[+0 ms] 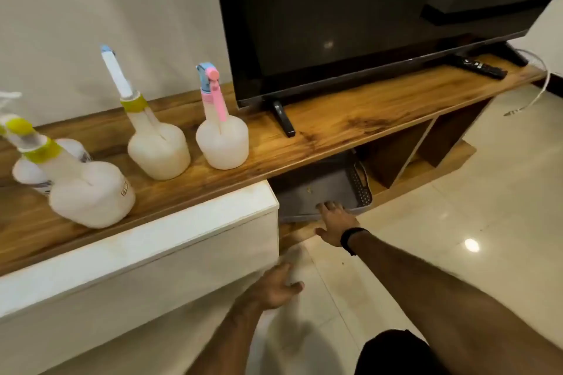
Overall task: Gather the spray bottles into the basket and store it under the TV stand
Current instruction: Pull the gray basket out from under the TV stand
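Several white spray bottles stand on the wooden TV stand top (335, 128): one with a pink and blue trigger (221, 137), one with a yellow collar and white nozzle (155, 143), and a larger yellow-collared one (88, 189) at the left, with another white bottle (33, 173) half hidden behind it. A grey perforated basket (323, 189) sits in the open shelf under the stand. My right hand (333, 221) reaches down onto the basket's front rim; whether its fingers grip it is unclear. My left hand (275, 285) hovers lower, fingers spread, holding nothing.
A black TV (365, 9) fills the right of the stand, with a remote control (479, 67) beside its foot. A white cabinet front (137, 253) lies left of the shelf opening. More open compartments (396, 158) sit to the right. A white cable (536, 91) trails on the glossy tiled floor.
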